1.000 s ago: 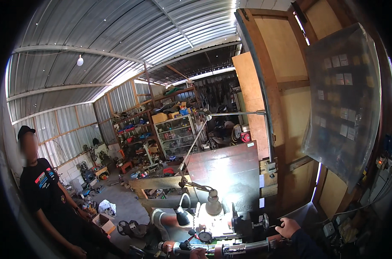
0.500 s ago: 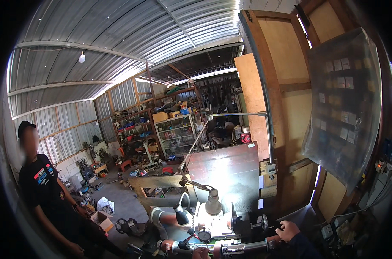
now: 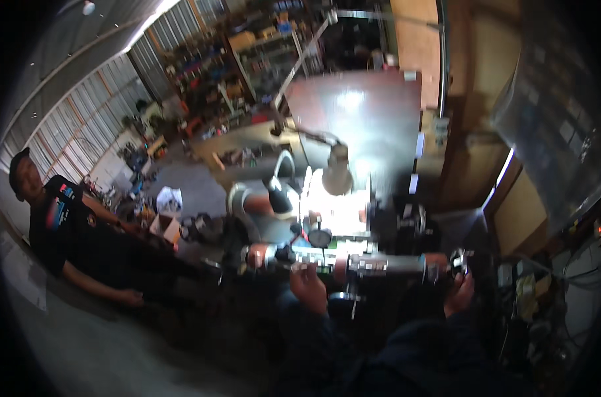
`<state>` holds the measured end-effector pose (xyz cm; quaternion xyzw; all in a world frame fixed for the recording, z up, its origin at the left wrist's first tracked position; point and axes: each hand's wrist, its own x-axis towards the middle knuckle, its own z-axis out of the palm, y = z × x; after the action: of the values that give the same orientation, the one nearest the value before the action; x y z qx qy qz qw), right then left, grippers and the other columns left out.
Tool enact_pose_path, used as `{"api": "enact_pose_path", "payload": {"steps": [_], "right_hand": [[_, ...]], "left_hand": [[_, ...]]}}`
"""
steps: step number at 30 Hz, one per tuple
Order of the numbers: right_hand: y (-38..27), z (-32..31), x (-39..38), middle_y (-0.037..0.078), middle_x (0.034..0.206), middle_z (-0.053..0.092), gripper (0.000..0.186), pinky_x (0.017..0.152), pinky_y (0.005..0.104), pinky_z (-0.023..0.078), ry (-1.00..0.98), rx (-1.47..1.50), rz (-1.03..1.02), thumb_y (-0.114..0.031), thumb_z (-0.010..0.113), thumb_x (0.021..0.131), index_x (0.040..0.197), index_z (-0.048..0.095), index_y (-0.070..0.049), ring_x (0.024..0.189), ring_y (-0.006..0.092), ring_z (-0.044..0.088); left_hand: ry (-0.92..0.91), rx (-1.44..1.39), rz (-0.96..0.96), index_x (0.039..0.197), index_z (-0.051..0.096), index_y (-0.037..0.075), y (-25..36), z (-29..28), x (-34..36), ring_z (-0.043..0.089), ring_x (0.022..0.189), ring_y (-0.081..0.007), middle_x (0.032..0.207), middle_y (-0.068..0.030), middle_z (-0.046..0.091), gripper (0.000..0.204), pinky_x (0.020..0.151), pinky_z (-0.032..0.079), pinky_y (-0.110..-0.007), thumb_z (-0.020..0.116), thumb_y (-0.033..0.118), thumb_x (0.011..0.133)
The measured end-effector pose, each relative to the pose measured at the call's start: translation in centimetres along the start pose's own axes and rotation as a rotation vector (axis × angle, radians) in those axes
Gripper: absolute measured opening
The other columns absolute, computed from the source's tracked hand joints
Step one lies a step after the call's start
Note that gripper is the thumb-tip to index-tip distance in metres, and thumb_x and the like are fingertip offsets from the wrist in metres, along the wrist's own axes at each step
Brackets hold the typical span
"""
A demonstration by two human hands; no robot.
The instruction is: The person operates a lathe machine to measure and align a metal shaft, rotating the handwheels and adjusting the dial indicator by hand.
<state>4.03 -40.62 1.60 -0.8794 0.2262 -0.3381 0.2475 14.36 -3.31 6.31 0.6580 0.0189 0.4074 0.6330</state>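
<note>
A lathe-like machine with a long metal cylinder (image 3: 386, 264) lying across it is in front of me. My left hand (image 3: 308, 290) reaches up to the shaft left of the cylinder, its fingers pinched together; whatever they hold is too blurred to make out. Just above these fingers is a round dial gauge (image 3: 320, 237). At the machine's right end my right hand (image 3: 460, 294) has its fingers curled on a small bright handwheel (image 3: 458, 261). Strong light falls on the machine's middle, beside a black-headed lamp (image 3: 284, 197).
A person (image 3: 65, 212) in a dark shirt and cap stands at the left. Behind the machine rises a reddish-grey panel (image 3: 360, 119). Loose parts and a cardboard box (image 3: 166, 227) lie on the floor (image 3: 198, 178); shelves (image 3: 260, 59) stand farther back.
My view has tipped downward, so the machine appears higher and both forearms show. My right hand has shifted lower, beside the handwheel. My left hand stays by the shaft.
</note>
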Motion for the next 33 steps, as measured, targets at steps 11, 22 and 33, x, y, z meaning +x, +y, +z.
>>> {"api": "enact_pose_path", "payload": {"steps": [11,22,33], "right_hand": [[2.9,3.4,-3.9,0.036,0.110,0.060,0.053,0.090,0.0520,0.045,0.098,-0.102,0.096,-0.040,0.048,0.102,0.111,0.057,0.012,0.104,0.0497,0.058],[2.4,2.4,-2.9,0.033,0.103,0.063,0.052,0.086,0.0504,0.047,0.008,0.091,0.020,-0.040,0.049,0.101,0.111,0.058,0.010,0.096,0.0500,0.061],[4.4,2.9,-3.4,0.027,0.097,0.064,0.045,0.077,0.0499,0.047,-0.115,0.031,0.084,-0.039,0.048,0.102,0.106,0.061,0.004,0.090,0.0458,0.062]], "left_hand": [[-0.083,-0.175,-0.062,0.090,0.057,0.000,-0.3,0.5,-0.1,0.061,0.084,-0.0144,0.091,-0.0079,0.064,0.010,0.080,0.051,-0.028,0.065,-0.005,0.088],[-0.106,-0.060,-0.061,0.092,0.059,0.000,0.5,0.6,-0.6,0.061,0.084,-0.0147,0.089,-0.0072,0.064,0.008,0.079,0.050,-0.029,0.063,-0.005,0.088],[-0.101,-0.033,-0.006,0.085,0.060,0.001,-0.2,0.3,-0.7,0.063,0.080,-0.0161,0.088,-0.0103,0.068,0.011,0.073,0.049,-0.028,0.070,-0.001,0.086]]}}
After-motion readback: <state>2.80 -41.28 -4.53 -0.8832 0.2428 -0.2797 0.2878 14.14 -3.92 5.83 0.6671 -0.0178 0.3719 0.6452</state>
